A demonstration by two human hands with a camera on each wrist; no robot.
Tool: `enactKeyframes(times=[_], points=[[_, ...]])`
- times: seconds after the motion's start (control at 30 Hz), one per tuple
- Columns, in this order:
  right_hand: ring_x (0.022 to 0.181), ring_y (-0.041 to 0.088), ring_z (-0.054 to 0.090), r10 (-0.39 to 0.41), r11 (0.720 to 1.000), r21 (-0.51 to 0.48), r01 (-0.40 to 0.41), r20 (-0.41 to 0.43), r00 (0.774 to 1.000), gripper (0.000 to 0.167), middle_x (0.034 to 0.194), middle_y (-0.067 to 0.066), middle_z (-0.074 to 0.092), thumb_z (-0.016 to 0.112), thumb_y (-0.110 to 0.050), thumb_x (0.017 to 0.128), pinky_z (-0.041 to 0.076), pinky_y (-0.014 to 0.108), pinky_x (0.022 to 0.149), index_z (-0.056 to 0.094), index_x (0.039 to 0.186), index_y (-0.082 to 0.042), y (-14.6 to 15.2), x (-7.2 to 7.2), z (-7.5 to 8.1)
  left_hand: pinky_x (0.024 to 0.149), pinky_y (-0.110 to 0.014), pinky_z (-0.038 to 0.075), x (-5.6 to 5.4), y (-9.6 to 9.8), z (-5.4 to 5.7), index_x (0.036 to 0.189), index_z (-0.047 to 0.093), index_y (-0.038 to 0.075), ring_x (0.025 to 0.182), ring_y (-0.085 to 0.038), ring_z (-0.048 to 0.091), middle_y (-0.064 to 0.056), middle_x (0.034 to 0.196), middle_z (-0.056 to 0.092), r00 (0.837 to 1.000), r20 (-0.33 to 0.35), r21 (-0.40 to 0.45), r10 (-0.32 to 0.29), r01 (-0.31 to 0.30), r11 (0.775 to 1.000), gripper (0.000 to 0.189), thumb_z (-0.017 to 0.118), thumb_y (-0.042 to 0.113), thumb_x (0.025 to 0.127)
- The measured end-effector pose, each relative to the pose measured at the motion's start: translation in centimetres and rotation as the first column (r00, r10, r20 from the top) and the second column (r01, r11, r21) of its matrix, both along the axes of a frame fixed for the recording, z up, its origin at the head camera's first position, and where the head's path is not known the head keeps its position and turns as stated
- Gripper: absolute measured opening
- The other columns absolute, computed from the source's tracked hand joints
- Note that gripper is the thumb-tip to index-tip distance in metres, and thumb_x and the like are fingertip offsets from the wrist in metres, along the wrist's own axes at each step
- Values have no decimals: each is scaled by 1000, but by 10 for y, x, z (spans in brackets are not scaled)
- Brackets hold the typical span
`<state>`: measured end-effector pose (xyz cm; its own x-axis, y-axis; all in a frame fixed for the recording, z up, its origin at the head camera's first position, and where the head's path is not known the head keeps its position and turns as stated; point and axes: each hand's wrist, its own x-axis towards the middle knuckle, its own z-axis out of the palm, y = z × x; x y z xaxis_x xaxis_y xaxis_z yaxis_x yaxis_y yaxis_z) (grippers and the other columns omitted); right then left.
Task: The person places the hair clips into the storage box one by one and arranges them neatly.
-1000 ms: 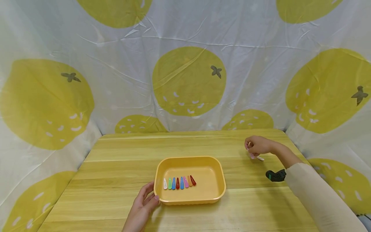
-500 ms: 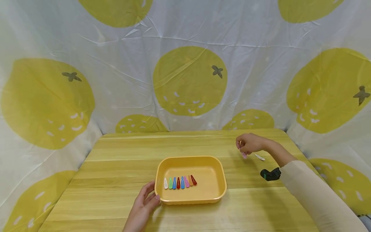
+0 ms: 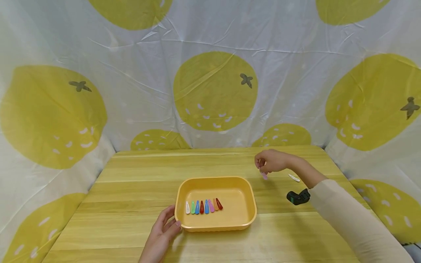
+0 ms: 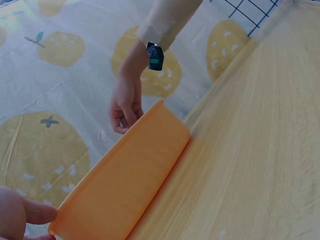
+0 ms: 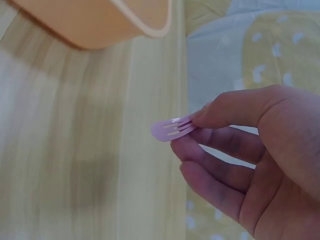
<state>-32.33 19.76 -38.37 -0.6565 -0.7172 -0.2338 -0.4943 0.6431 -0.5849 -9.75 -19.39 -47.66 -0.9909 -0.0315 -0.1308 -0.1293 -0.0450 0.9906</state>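
Note:
My right hand [image 3: 271, 160] pinches a pink snap hair clip [image 5: 167, 131] between thumb and fingers, raised over the table to the right of the yellow tray [image 3: 236, 215]. In the right wrist view the clip's rounded end points away from the fingertips. My left hand [image 3: 161, 233] grips the tray's near left corner, thumb at the front rim and fingers along the left side. Inside the tray, several snap hair clips [image 3: 202, 207] in white, green, blue, red, pink and orange lie side by side in a row. Behind the right hand a white hair clip [image 3: 294, 178] rests on the table.
The wooden table [image 3: 131, 204] meets a white curtain [image 3: 141, 91] printed with yellow fruit at the back and sides. A black wrist-worn device [image 3: 298, 197] hangs below the right sleeve [image 3: 355, 219]. Dark wire mesh [image 4: 250, 15] shows beyond the table in the left wrist view.
My right hand has moved left with the pink hair clip, away from the white clip, which now lies in plain sight. The left hand and the tray stay in place.

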Motion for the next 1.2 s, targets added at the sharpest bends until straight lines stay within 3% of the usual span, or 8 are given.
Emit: enactKeyframes(times=[0.23,0.63,0.83,1.07,1.2], points=[[66,20,61,42,999,-10,-42,-14,999,7,73,6,71,58,3,98,48,31,61,62,96,-3,-18,0,6,98,-38,55,0,0,1,155,31,-4,141,-51,36,-30,157,33,1000,-6,-19,-5,5,1000,58,57,-2,103],[73,20,67,119,993,2,-119,-8,993,10,80,3,72,61,1,99,54,31,65,61,92,-6,-53,4,16,96,-35,56,-1,0,0,154,32,-4,140,-49,39,-29,156,35,1000,-7,-36,-8,8,999,56,56,-2,103],[71,20,66,138,990,4,-138,20,990,11,79,2,74,63,-1,99,54,30,65,61,90,-7,-69,6,14,96,-35,56,-1,1,0,155,32,-5,140,-49,39,-29,156,34,1000,-9,-37,-7,7,999,56,55,-2,104],[63,27,58,159,987,12,-160,68,985,12,75,7,75,62,1,99,46,26,59,61,90,-6,-86,11,11,97,-35,56,-1,1,0,154,33,-5,140,-50,38,-30,156,34,1000,-17,-35,-9,9,999,56,56,-2,103],[61,18,54,168,985,30,-171,87,982,11,78,10,75,63,0,99,45,25,58,61,91,-7,-96,14,8,96,-35,56,0,2,0,154,33,-5,140,-50,39,-30,156,35,1000,-21,-35,-8,7,999,56,56,-3,103]])
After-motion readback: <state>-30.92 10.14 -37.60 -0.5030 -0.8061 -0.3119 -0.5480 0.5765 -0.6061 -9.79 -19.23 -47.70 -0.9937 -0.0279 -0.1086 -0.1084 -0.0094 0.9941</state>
